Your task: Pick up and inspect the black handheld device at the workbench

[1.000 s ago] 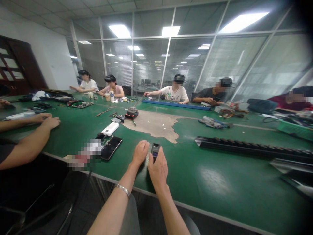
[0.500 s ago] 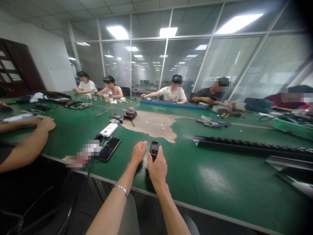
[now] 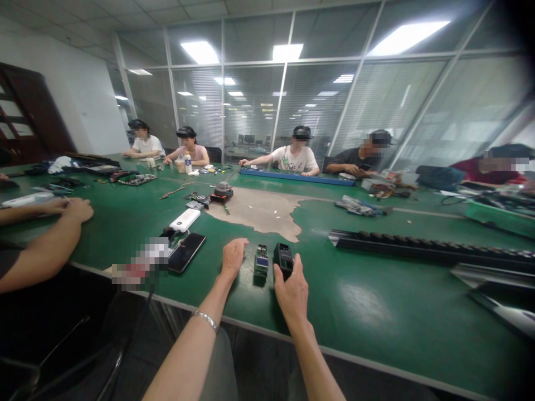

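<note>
My right hand grips a black plastic casing with openings in its face, between thumb and fingers, above the green table. To the left of the casing is a small green circuit board with a dark bluish display; a gap separates it from both hands. My left hand is beside the board on its left, fingers curled in and one fingertip pointing right. Whether anything small is in those fingers is hidden.
A black phone and a white power bank lie to the left. Long black metal strips lie to the right. A dark red-based device sits beyond a bare tan patch. A co-worker's arms rest at the left.
My right hand has moved right with the black casing. The circuit board now shows separately between my hands. My left hand has shifted slightly left, its fingers more curled.
</note>
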`<move>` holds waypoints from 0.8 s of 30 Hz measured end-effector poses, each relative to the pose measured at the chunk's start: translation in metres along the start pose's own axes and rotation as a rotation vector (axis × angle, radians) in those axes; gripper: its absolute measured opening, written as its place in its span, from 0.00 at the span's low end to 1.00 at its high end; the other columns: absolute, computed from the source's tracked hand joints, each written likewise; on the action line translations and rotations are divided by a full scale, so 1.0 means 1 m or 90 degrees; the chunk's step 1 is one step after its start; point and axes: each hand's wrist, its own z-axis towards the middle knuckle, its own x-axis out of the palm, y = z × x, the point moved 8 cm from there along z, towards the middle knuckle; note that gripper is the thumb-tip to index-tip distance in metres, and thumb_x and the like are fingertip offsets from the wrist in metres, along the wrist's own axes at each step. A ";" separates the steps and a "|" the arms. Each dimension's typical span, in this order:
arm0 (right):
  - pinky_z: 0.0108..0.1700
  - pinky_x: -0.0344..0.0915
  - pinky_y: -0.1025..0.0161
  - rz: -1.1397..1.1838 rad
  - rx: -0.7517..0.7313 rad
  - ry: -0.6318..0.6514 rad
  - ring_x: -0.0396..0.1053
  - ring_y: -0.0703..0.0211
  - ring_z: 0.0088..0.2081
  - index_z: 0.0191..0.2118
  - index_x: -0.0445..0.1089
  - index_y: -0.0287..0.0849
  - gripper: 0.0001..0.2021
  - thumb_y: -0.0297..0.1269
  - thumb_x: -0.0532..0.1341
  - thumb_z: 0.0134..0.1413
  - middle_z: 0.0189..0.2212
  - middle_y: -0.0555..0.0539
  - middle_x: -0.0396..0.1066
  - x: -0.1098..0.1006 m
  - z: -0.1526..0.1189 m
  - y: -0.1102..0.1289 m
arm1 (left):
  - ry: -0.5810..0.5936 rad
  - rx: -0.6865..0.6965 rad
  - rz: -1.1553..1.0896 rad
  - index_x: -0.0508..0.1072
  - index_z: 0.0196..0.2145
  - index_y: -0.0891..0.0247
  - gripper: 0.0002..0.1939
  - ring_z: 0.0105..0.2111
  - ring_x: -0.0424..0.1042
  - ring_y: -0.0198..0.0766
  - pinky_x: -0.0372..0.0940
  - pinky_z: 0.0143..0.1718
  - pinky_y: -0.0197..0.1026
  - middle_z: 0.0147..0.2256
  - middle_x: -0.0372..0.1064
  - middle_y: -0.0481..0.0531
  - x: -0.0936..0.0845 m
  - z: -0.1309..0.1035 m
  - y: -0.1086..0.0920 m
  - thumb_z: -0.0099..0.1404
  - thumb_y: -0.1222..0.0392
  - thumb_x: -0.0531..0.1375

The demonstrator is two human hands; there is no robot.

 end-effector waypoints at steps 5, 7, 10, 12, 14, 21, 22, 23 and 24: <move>0.54 0.61 0.49 -0.016 -0.019 0.017 0.61 0.41 0.57 0.65 0.45 0.27 0.38 0.50 0.53 0.57 0.59 0.26 0.57 0.010 -0.005 0.000 | 0.005 -0.025 0.027 0.77 0.41 0.64 0.20 0.42 0.74 0.38 0.69 0.45 0.41 0.43 0.76 0.54 0.002 0.000 -0.001 0.67 0.62 0.46; 0.55 0.60 0.48 -0.018 -0.046 0.004 0.59 0.40 0.59 0.65 0.45 0.27 0.39 0.51 0.53 0.57 0.60 0.27 0.56 0.010 -0.007 0.001 | 0.004 -0.014 0.044 0.77 0.40 0.64 0.20 0.42 0.74 0.37 0.68 0.45 0.41 0.42 0.76 0.54 0.002 -0.001 -0.007 0.68 0.61 0.45; 0.57 0.58 0.46 -0.020 -0.064 -0.011 0.57 0.39 0.60 0.66 0.44 0.28 0.40 0.50 0.54 0.55 0.61 0.28 0.54 0.009 -0.009 -0.001 | 0.017 0.024 0.091 0.78 0.31 0.63 0.22 0.41 0.74 0.38 0.66 0.46 0.41 0.38 0.77 0.54 0.001 -0.003 -0.020 0.70 0.54 0.46; 0.58 0.57 0.46 -0.022 -0.068 -0.011 0.56 0.39 0.60 0.66 0.44 0.28 0.40 0.49 0.55 0.54 0.61 0.29 0.54 0.009 -0.009 -0.002 | 0.034 0.034 0.112 0.77 0.28 0.62 0.25 0.38 0.74 0.38 0.65 0.45 0.40 0.35 0.77 0.53 0.002 -0.005 -0.025 0.70 0.52 0.45; 0.58 0.57 0.47 -0.026 -0.071 -0.007 0.56 0.40 0.60 0.66 0.44 0.27 0.40 0.47 0.56 0.53 0.61 0.29 0.54 0.008 -0.009 -0.001 | 0.049 0.036 0.127 0.77 0.26 0.62 0.26 0.36 0.74 0.38 0.65 0.44 0.39 0.32 0.77 0.53 0.004 -0.007 -0.028 0.70 0.50 0.45; 0.55 0.61 0.49 -0.051 -0.058 0.002 0.62 0.41 0.55 0.65 0.44 0.26 0.38 0.45 0.55 0.55 0.57 0.28 0.59 0.005 -0.010 -0.001 | 0.084 0.038 0.159 0.75 0.27 0.61 0.26 0.31 0.74 0.37 0.64 0.37 0.37 0.26 0.76 0.52 0.011 -0.012 -0.033 0.70 0.49 0.44; 0.54 0.61 0.49 -0.051 -0.060 0.004 0.63 0.42 0.54 0.65 0.44 0.26 0.37 0.45 0.54 0.56 0.57 0.28 0.60 0.005 -0.010 -0.001 | 0.089 0.042 0.164 0.75 0.27 0.62 0.25 0.30 0.73 0.37 0.64 0.36 0.37 0.26 0.75 0.52 0.011 -0.013 -0.034 0.70 0.49 0.45; 0.54 0.62 0.49 -0.050 -0.061 0.003 0.64 0.42 0.54 0.65 0.45 0.26 0.37 0.44 0.54 0.56 0.56 0.28 0.61 0.005 -0.011 0.000 | 0.093 0.047 0.171 0.75 0.27 0.62 0.25 0.30 0.73 0.37 0.63 0.34 0.36 0.27 0.75 0.52 0.012 -0.013 -0.036 0.70 0.49 0.45; 0.53 0.62 0.50 -0.050 -0.061 0.002 0.64 0.42 0.53 0.65 0.45 0.26 0.37 0.44 0.54 0.56 0.56 0.28 0.61 0.004 -0.011 0.000 | 0.097 0.052 0.176 0.75 0.27 0.62 0.25 0.29 0.73 0.37 0.63 0.33 0.36 0.27 0.75 0.52 0.012 -0.014 -0.037 0.70 0.49 0.45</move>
